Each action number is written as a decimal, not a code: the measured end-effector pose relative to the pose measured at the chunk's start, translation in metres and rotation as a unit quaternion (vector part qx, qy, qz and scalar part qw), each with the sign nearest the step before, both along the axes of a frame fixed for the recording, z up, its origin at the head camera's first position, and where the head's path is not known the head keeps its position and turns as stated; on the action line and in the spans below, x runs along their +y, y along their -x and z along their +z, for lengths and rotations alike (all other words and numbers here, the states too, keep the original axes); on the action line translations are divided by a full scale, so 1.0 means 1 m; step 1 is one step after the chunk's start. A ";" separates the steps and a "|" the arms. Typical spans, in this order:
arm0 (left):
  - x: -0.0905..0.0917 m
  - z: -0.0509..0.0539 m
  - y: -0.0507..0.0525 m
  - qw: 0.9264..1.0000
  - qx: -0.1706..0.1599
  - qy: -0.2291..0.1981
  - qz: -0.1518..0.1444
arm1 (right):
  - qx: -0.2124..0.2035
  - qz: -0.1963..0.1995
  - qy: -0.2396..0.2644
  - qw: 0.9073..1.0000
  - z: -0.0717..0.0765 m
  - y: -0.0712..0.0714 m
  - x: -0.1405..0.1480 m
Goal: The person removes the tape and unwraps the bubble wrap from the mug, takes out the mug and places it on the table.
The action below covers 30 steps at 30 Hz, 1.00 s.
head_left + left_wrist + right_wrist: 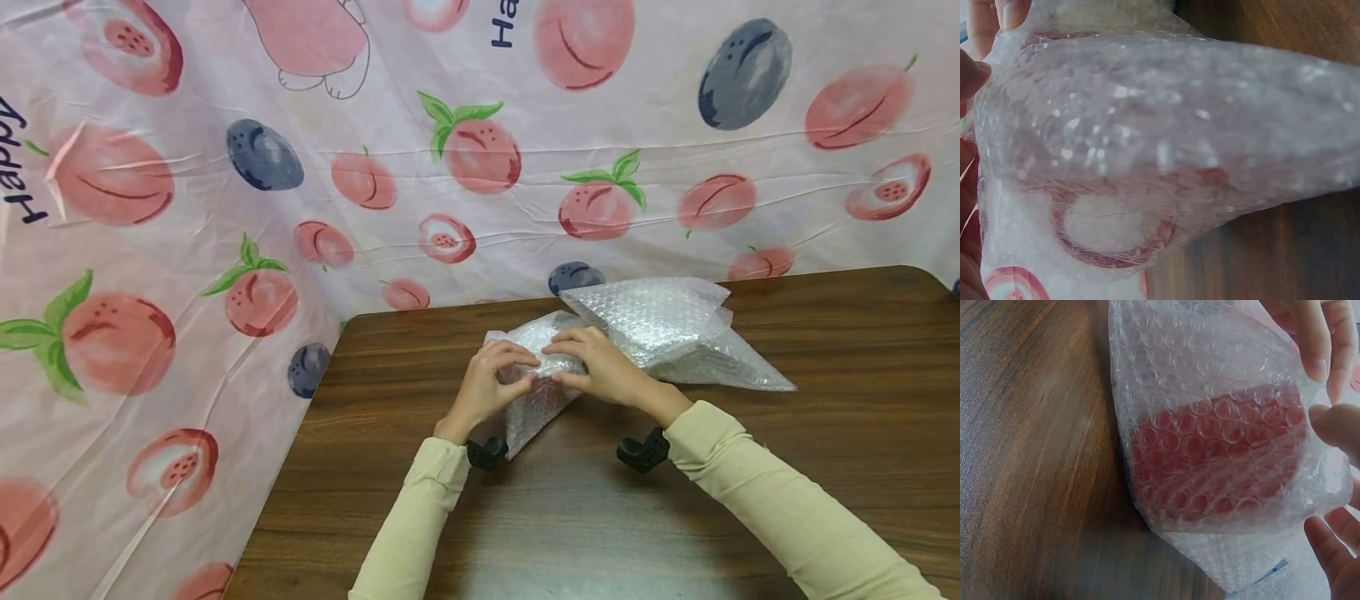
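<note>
Bubble wrap (542, 406) stands tented on the table between the two hands. The left hand (489, 385) pinches its upper left part with curved fingers and thumb. From the right, the right hand (606, 365) grips the same upper edge, its fingertips close to the left hand's. Through the clear bubbles (1166, 375) in the right wrist view, a red, flat-looking thing (1210, 447) shows; what it is, I cannot tell. The left wrist view is filled by a blurred fold of the wrap (1147, 106), with a reddish ring pattern seen through it.
More bubble wrap (656, 321) lies in a loose pile right of the hands, reaching the back edge of the brown wooden table (360, 467). A fruit-printed cloth (480, 242) hangs behind the table and along its left side. Black devices (643, 451) sit at both wrists.
</note>
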<state>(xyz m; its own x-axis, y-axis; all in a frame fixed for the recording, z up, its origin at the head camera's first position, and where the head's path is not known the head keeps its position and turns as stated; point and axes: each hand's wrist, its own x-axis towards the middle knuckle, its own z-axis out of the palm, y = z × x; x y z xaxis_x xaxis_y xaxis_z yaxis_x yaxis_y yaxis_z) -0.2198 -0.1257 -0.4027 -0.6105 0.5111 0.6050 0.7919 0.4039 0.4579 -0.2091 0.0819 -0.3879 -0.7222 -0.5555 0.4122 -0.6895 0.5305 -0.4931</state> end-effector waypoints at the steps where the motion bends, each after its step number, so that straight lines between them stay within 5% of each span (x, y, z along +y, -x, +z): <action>1: 0.000 0.000 0.000 1.000 0.001 0.001 0.001 | 0.001 0.000 -0.001 1.000 0.000 0.000 0.000; 7: 0.000 0.003 -0.002 0.999 0.046 0.029 0.008 | 0.003 0.002 0.000 1.000 -0.001 0.000 0.000; 14: 0.000 0.011 -0.003 0.988 0.128 0.092 0.005 | 0.011 0.001 -0.003 1.000 0.000 0.001 0.000; 21: -0.001 0.017 -0.002 0.983 0.120 0.142 -0.005 | 0.018 0.007 -0.013 1.000 0.001 0.003 0.000; 30: 0.003 0.015 0.003 0.984 0.115 0.136 0.000 | 0.013 0.009 -0.020 1.000 0.002 0.003 0.000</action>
